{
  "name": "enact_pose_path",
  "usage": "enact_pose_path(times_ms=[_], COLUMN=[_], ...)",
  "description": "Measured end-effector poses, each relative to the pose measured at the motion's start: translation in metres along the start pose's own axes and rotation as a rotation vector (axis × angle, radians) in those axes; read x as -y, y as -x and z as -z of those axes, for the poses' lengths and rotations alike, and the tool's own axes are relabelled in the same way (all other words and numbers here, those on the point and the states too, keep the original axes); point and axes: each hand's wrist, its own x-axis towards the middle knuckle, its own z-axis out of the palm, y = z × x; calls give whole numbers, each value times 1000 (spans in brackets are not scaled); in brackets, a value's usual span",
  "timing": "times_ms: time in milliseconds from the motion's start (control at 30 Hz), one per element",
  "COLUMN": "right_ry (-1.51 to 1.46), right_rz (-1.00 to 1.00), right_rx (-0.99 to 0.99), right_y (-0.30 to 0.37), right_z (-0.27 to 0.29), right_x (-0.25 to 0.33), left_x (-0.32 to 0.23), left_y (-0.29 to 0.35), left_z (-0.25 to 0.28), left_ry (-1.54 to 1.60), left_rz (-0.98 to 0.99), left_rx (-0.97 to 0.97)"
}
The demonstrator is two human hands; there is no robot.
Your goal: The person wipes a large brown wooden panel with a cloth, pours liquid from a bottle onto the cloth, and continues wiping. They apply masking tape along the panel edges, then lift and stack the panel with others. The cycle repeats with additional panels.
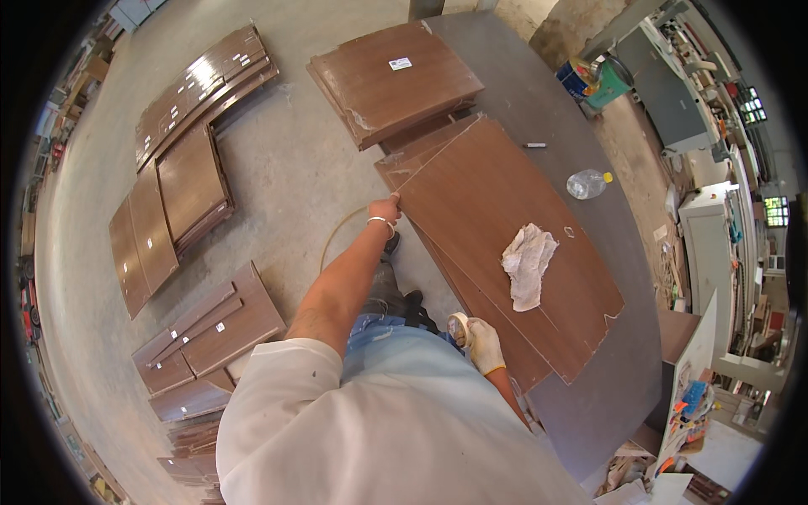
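Observation:
My bare left hand [385,208], a white band on its wrist, is closed at the near-left corner of the top brown wooden panel [471,194]. That panel lies askew over other brown panels [471,290] on the grey table. In a pale work glove, my right hand [486,347] holds a roll of tape [459,329] close to my body, beside the panels' near edge. A crumpled white cloth [528,265] rests on the top panel, between my hands and the far side. Part of each hand's fingers is hidden.
A brown panel stack [396,80] stands at the table's far end. On the grey tabletop [581,421] lie a clear bottle with a yellow cap [587,184] and a small marker [534,146]. More panel stacks [194,181] sit on the floor to the left; buckets [608,82] stand beyond the table.

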Motion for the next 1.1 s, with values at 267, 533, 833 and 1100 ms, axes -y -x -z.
enact_pose_path(times_ms=[267, 533, 833, 1100], right_ry=[114, -2, 117, 473], right_rz=[34, -12, 89, 138], right_rx=[-41, 62, 193, 106], right_y=[-25, -88, -177, -226], right_z=[-6, -57, -125, -178], right_x=[16, 94, 208, 296], left_x=[21, 23, 12, -45], left_y=[24, -4, -35, -29], left_z=[-4, 43, 69, 73], left_ry=[121, -38, -401, -850], left_rz=[-49, -118, -481, -731], left_rx=[122, 357, 502, 543])
